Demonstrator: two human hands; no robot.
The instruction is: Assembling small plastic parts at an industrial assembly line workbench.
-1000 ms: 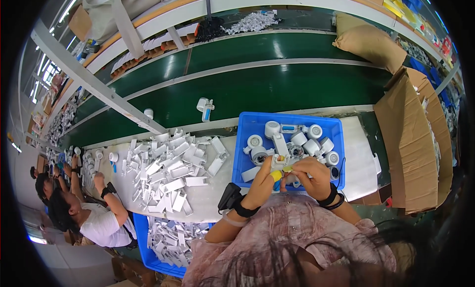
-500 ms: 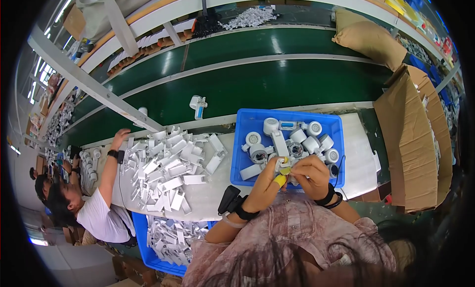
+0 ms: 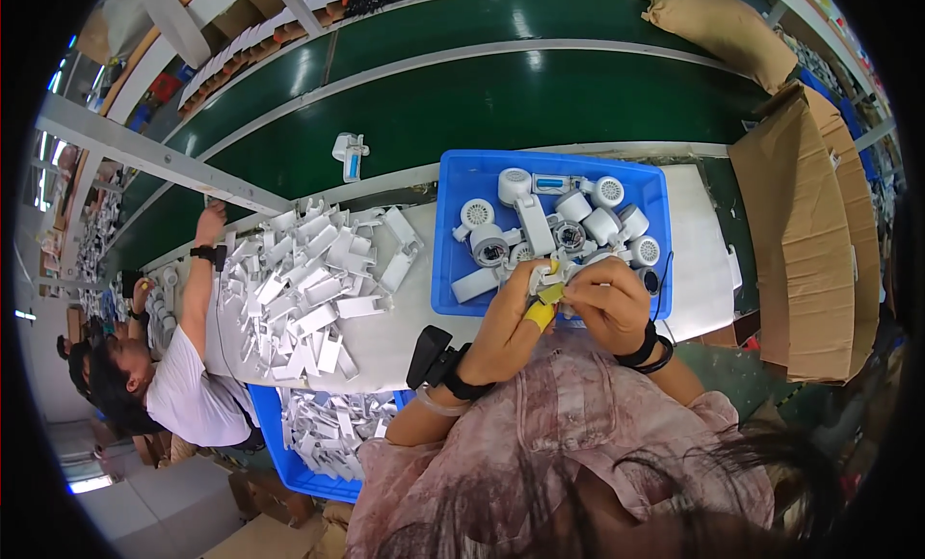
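Observation:
Over the near edge of a blue bin (image 3: 658,188), my left hand (image 3: 509,313) is closed around a small white plastic part (image 3: 542,275). Yellow wrapping covers some of its fingers, and a flat yellow-green patch shows beside them. My right hand (image 3: 617,294) meets it from the other side, thumb and fingertips pinched against the same spot. What that pinch holds is too small to make out. In the bin lie several white handheld fan bodies with round heads, among them a grilled one (image 3: 477,214), an uncovered one (image 3: 570,235) and a long white handle (image 3: 535,224).
Left of the bin, white plastic shells (image 3: 313,270) are heaped on the table, with more in a lower blue bin (image 3: 332,434). One fan body (image 3: 351,157) sits on the green conveyor (image 3: 462,101). A co-worker (image 3: 188,376) reaches toward the belt; a cardboard box (image 3: 805,241) stands right.
The whole view has shifted, so the table and bin sit higher in the picture. My hands stay together at the white part. The co-worker's arm still reaches toward the belt.

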